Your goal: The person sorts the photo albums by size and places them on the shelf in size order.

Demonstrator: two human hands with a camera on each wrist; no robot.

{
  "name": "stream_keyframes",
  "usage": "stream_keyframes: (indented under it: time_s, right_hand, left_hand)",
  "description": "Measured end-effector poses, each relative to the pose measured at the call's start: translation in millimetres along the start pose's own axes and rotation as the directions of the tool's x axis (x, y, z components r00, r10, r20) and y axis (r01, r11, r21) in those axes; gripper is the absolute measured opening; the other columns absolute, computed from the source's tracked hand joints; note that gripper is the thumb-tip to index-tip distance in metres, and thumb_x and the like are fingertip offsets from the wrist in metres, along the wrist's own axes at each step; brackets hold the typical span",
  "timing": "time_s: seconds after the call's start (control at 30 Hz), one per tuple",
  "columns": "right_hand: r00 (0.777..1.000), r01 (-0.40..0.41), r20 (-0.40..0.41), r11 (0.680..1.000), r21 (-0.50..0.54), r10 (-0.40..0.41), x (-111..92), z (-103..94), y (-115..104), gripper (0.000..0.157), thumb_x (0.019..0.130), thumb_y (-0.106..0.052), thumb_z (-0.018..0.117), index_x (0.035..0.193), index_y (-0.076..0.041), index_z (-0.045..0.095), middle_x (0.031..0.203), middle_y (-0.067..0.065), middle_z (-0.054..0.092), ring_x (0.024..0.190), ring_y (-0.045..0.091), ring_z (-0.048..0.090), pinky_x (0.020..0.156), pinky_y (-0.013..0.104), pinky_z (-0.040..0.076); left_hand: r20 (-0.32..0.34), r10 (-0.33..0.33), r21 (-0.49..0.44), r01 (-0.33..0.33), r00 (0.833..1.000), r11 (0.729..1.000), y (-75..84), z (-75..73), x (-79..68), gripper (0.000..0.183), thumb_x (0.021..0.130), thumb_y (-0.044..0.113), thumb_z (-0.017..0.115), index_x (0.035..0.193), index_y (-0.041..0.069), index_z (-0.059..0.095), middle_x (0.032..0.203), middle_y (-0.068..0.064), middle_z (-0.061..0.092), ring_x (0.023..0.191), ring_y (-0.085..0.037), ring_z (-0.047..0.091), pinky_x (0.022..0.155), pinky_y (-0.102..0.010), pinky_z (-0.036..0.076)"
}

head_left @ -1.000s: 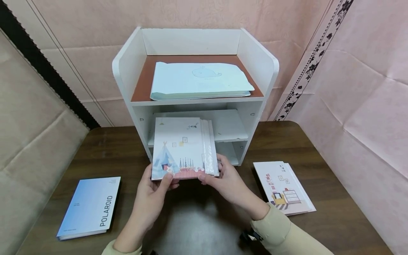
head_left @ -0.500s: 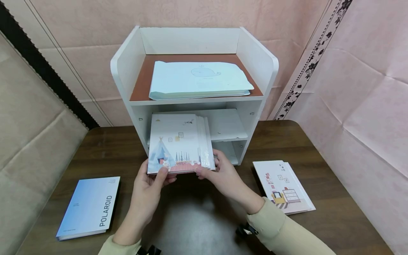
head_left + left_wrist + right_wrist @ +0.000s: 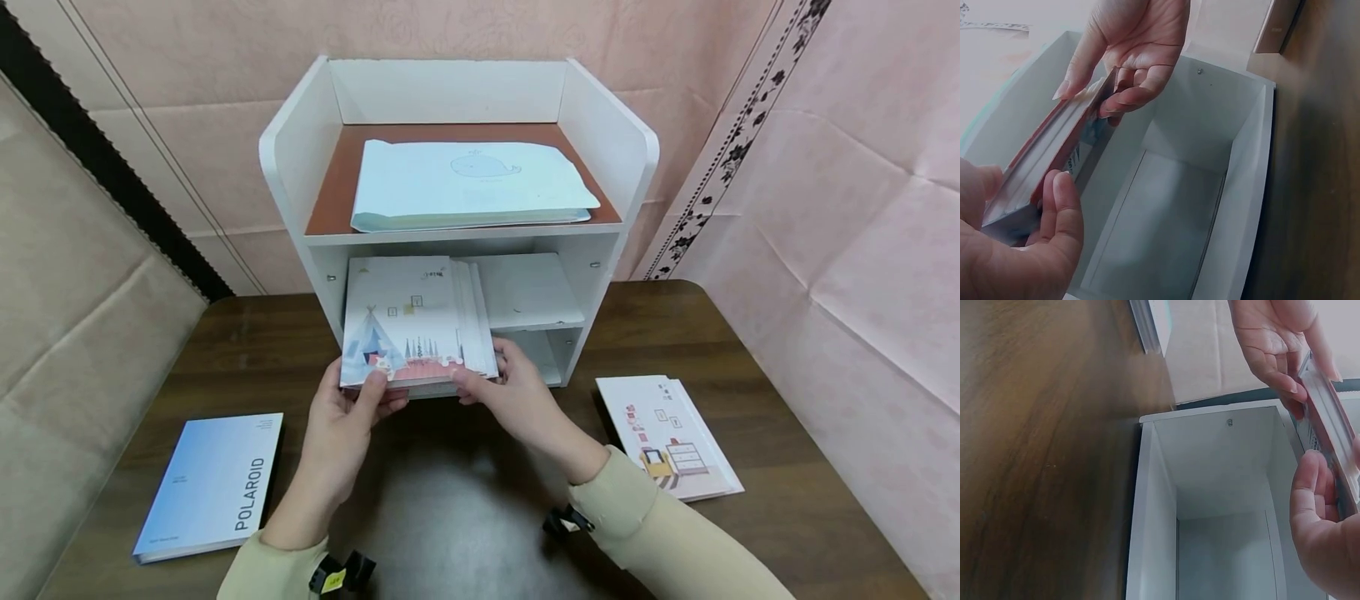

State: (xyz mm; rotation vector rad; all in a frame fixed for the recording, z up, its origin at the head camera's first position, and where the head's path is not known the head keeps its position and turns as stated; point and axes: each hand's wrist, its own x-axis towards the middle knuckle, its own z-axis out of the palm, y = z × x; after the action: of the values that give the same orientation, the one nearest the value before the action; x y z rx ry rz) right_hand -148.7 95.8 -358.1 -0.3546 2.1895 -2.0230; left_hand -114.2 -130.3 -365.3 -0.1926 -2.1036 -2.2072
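Note:
A small stack of white notebooks [image 3: 397, 317], the top one printed with a blue tent, is held level at the front of the white shelf unit's [image 3: 306, 250] middle compartment. My left hand [image 3: 341, 429] grips the near left corner, thumb on top and fingers beneath. At the near right corner my right hand [image 3: 517, 408] pinches the stack the same way. The stack's far part lies over the middle shelf board [image 3: 528, 292]; whether it touches the board I cannot tell. Both wrist views show fingers under the notebooks and the lower compartment [image 3: 1172, 212] below.
A pale blue stack with a whale drawing [image 3: 472, 183] lies on the brown top shelf. On the wooden table [image 3: 450, 533], a blue POLAROID book [image 3: 210, 483] lies at left and white notebooks with a furniture print [image 3: 667, 437] at right. Fabric curtains [image 3: 480, 29] hang behind.
Both hands have moved the notebook stack forward and slightly left, into the middle compartment's opening. The other books and the shelf unit stay in place.

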Motion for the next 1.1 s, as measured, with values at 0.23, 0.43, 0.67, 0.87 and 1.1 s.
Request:
stream_keyframes:
  time_s: [0.23,0.43,0.67,0.87,1.1]
  right_hand:
    - [1.0,0.004,0.005,1.0,0.017,-0.004,8,2.4,-1,0.066,0.086,-0.035,0.074,0.133,-0.007,0.038,0.105,0.012,0.067,0.084,0.029,0.068,0.078,0.039,0.056]
    - [1.0,-0.003,-0.001,0.999,0.034,0.003,12,5.2,-2,0.064,0.085,-0.035,0.075,0.13,-0.007,0.04,0.105,0.012,0.067,0.084,0.03,0.067,0.076,0.037,0.057]
    - [0.999,-0.022,-0.028,1.0,0.0,0.022,1,12.8,-34,0.044,0.094,-0.016,0.065,0.127,0.003,0.043,0.104,0.019,0.065,0.085,0.031,0.066,0.079,0.043,0.056]
    - [0.997,-0.003,-0.074,0.991,-0.133,-0.007,0,13.3,-39,0.037,0.095,-0.022,0.064,0.119,0.003,0.05,0.097,0.014,0.066,0.08,0.025,0.066,0.075,0.041,0.056]
    - [0.987,-0.004,-0.158,0.975,-0.223,-0.032,12,13.2,-28,0.034,0.093,-0.026,0.067,0.109,0.001,0.056,0.084,0.011,0.066,0.072,0.02,0.064,0.065,0.038,0.055]
  left_hand:
    - [0.008,-0.017,0.016,0.016,1.0,1.0,4.3,-4.6,2.5,0.056,0.098,0.035,0.055,0.145,0.015,0.031,0.129,-0.011,0.053,0.104,-0.025,0.062,0.088,-0.032,0.051]
    - [0.003,-0.007,0.007,0.007,1.0,1.0,4.8,-6.9,5.1,0.053,0.099,0.034,0.054,0.143,0.013,0.035,0.125,-0.013,0.056,0.103,-0.025,0.063,0.087,-0.031,0.052]
    - [-0.006,-0.032,0.003,0.032,0.999,0.999,6.4,-9.6,12.1,0.053,0.098,0.039,0.054,0.141,0.011,0.039,0.121,-0.016,0.06,0.102,-0.028,0.064,0.087,-0.032,0.052]
    - [-0.005,-0.053,-0.031,0.052,0.999,0.998,9.4,-9.6,15.3,0.056,0.098,0.041,0.053,0.141,0.01,0.037,0.123,-0.017,0.059,0.106,-0.031,0.063,0.088,-0.033,0.052]
    - [-0.005,-0.038,-0.006,0.038,0.999,0.999,7.1,-12.4,21.1,0.052,0.099,0.035,0.054,0.141,0.009,0.037,0.124,-0.015,0.06,0.105,-0.027,0.064,0.089,-0.031,0.051]
